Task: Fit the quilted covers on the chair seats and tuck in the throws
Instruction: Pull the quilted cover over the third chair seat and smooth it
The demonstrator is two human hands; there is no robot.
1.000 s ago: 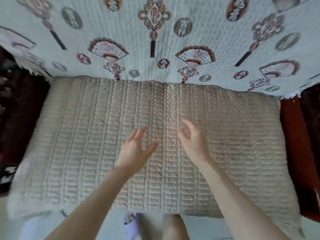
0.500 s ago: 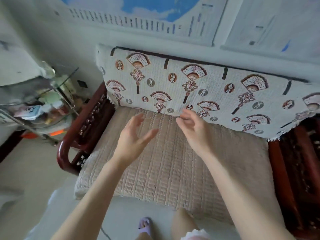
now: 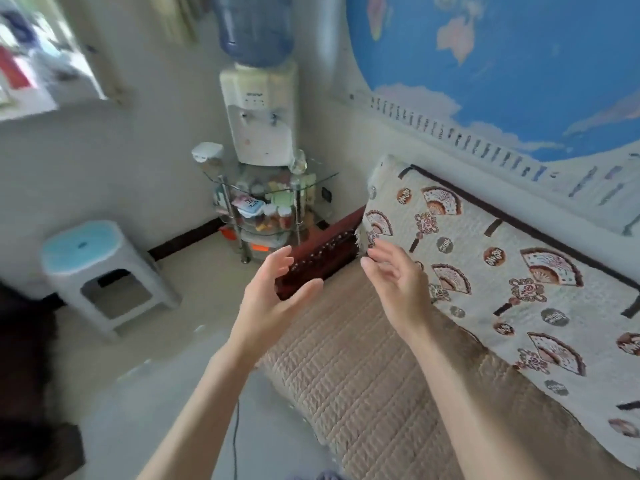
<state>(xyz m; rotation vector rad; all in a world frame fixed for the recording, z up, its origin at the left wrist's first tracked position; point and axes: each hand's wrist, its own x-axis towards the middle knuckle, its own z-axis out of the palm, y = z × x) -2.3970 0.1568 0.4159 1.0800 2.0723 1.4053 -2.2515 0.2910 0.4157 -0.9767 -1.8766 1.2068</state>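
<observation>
L hand (image 3: 273, 299) and R hand (image 3: 398, 289) are raised in mid-air with palms facing each other. The fingers are relaxed and a bit bent, spread wide, and both hold nothing. They are apart and touch no fabric.

Between them, at 12 o'clock, shows the dark red wood armrest (image 3: 322, 261) of the chair. From the hands toward 5 o'clock lies the beige quilted cover (image 3: 363, 375), flat on the seat. At 3 o'clock the throw (image 3: 485, 271), white w/ fan and knot pattern, hangs over the chair back. Its round medallions carry characters, too blurred to read.

Further at 12 o'clock is a glass shelf (image 3: 266, 209) w/ small packets, and on it a water dispenser (image 3: 259, 116) w/ a blue bottle on top. Its small front label is not readable. At 9 o'clock a plastic stool (image 3: 100, 265) w/ blue top stands on the pale floor (image 3: 156, 341). At 1–2 o'clock a blue map (image 3: 502, 64) is on the wall, text illegible. A thin cable (image 3: 235, 427) runs on the floor at 6 o'clock.
</observation>
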